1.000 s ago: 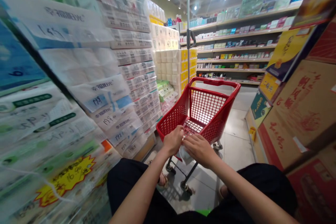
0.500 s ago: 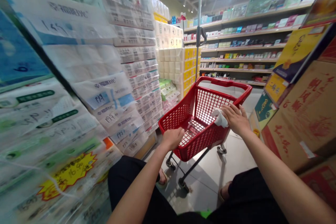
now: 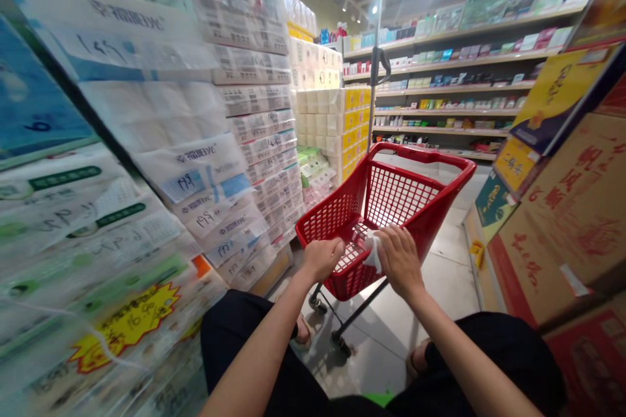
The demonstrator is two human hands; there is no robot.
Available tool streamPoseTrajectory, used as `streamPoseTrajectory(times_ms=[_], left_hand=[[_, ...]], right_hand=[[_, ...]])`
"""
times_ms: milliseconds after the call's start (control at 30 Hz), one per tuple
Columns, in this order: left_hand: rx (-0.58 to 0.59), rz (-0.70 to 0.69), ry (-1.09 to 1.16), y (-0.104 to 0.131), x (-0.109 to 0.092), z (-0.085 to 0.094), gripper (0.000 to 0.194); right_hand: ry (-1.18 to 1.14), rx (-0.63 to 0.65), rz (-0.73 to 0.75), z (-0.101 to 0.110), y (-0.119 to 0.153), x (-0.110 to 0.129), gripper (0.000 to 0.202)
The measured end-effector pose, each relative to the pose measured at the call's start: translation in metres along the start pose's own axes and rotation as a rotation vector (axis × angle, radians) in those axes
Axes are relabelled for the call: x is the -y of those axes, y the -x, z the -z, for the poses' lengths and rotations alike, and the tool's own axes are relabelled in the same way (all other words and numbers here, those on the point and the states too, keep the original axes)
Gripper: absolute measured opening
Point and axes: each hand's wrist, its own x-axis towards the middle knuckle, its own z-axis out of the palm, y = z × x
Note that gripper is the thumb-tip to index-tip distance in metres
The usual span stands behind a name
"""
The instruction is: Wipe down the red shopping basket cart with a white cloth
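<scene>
A red plastic shopping cart with a lattice basket stands between my knees. My left hand is closed around the near left part of the basket's rim. In my right hand is a crumpled white cloth, which may be a wipe. The fingers press it against the basket's right rim, close to the near corner. Part of the cloth hangs over the outside of the basket, and the palm hides the rest. Nothing but the cart's own floor panel shows inside the basket.
Stacked packs of tissue paper rise close on the left, some with handwritten prices. Cardboard cartons stand along the right. A metal pole with a black handle stands behind the cart. Shelves of boxed goods line the back.
My right hand has slid with the white cloth along the right rim, toward the near corner and to the left. My left hand has stayed in place on the basket.
</scene>
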Motion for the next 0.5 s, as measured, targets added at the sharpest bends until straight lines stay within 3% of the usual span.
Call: streamPoseTrajectory(times_ms=[133,233,500], left_hand=[[0.024,-0.031,0.018,0.002,0.000,0.002,0.052],[0.033,-0.018,-0.004,0.003,0.000,0.002,0.052],[0.111,0.047,-0.031,0.005,-0.008,0.011,0.054]], right_hand=[[-0.137,0.001,0.070,-0.005,0.021,0.044,0.044],[-0.217,-0.003,0.124,-0.006,0.028,0.059,0.044],[-0.326,-0.041,0.135,-0.007,0.036,0.039,0.020]])
